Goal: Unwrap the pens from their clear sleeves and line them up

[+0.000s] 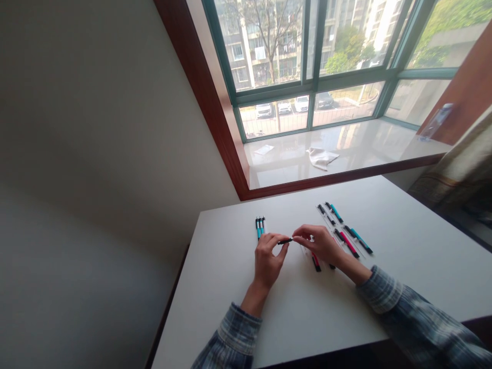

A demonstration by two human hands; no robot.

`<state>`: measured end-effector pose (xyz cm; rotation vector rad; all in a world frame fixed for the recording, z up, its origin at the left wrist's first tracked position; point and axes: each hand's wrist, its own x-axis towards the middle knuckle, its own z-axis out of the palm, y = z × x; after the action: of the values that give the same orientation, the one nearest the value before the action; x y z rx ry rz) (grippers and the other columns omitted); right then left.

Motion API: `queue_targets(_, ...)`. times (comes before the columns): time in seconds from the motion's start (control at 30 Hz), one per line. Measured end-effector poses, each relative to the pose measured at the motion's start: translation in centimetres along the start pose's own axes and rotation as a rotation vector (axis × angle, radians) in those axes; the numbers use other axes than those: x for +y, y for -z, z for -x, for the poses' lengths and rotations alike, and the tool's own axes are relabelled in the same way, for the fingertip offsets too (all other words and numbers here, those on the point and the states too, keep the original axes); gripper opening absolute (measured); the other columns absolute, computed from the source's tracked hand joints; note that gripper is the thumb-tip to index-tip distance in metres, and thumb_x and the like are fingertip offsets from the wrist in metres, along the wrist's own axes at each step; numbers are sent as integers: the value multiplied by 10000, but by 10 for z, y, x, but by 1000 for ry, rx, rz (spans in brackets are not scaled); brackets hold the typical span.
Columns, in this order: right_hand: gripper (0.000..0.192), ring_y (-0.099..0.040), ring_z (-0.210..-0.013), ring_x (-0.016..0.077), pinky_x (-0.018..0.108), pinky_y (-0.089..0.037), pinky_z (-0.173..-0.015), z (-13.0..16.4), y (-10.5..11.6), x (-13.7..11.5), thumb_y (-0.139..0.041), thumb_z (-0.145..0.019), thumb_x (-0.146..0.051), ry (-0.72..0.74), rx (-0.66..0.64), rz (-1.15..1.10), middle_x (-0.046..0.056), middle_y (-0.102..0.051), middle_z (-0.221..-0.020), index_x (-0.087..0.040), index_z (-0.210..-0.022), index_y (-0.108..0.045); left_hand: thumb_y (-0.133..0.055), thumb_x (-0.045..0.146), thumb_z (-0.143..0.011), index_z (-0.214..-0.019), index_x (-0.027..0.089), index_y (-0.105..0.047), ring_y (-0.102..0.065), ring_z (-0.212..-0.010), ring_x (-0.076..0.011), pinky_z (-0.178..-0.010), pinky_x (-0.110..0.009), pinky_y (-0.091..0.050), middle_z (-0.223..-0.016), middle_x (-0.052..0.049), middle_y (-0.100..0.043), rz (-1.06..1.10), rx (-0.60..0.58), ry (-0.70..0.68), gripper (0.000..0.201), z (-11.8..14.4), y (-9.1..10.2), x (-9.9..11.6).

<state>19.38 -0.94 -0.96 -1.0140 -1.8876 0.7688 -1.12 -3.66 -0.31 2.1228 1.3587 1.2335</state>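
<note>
In the head view, the left hand (pixel 268 260) pinches a black pen piece (pixel 285 241) over the middle of the tabletop (pixel 307 312), and the right hand (pixel 322 247) pinches its tip; teal pens (pixel 259 229) lie toward the far left corner, pen parts (pixel 349 244) toward the right edge.

The table (pixel 215 287) is plain white. Above it, the small pen part (pixel 284 241) is black; the plaid sleeves (pixel 418 307) mix blue, grey and white. On the table's left, the pens (pixel 259 229) are turquoise, black and white — on its right, pen pieces (pixel 348 245) show black, turquoise and pinkish red. Beyond the table, the window trim (pixel 209 102) is reddish brown, the window frame (pixel 277 91) green.
</note>
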Motion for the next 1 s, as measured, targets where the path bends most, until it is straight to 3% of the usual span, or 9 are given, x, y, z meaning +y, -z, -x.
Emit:
queue_targets(0.13,192,-632,-755,173,303,-509,-725,1,1,2,-678,-944,-401,54,-22,31,33,-726,-898,-232,-1027,-710,-668,230,-944,-1011,272,-751,-636,-960,-225,-890,-387,-511,-963,-28,-734,2,-1,8,115,0,0,1)
queue_targets(0.3,213,-594,-692,168,299,-475,-667,2,2,5,-627,-978,-410,73,-39,104,28,-669,-791,-225,-910,-710,-660,237,-949,-997,266,-752,-647,-958,-227,-886,-387,-518,-961,-36,-733,13,-9,3,109,0,0,1)
queue_targets(0.47,169,-591,-730,165,297,-492,-680,1,4,2,-640,-968,-374,79,-33,78,54,-700,-963,-236,-1055,-685,-670,221,-941,-1006,268,-751,-651,-958,-222,-885,-379,-518,-966,-32,-736,15,-13,-1,115,0,1,2)
queue_targets(0.6,162,-574,-705,162,297,-474,-663,2,5,1,-609,-989,-368,72,-50,114,41,-682,-885,-232,-960,-691,-672,217,-939,-998,265,-752,-650,-955,-222,-884,-377,-514,-966,-32,-735,18,-14,-2,110,0,1,2)
queue_targets(0.73,186,-580,-717,156,290,-496,-667,2,5,1,-645,-967,-381,72,-37,89,58,-688,-1015,-244,-1090,-675,-674,221,-940,-1006,268,-751,-647,-958,-220,-879,-373,-514,-968,-30,-737,28,-15,11,112,0,0,1)
queue_targets(1.0,217,-581,-665,145,286,-472,-638,2,7,0,-566,-1021,-380,82,-70,123,47,-683,-899,-226,-944,-699,-671,252,-945,-1002,272,-752,-653,-965,-222,-848,-369,-521,-977,-36,-745,45,-39,40,101,1,-2,-2)
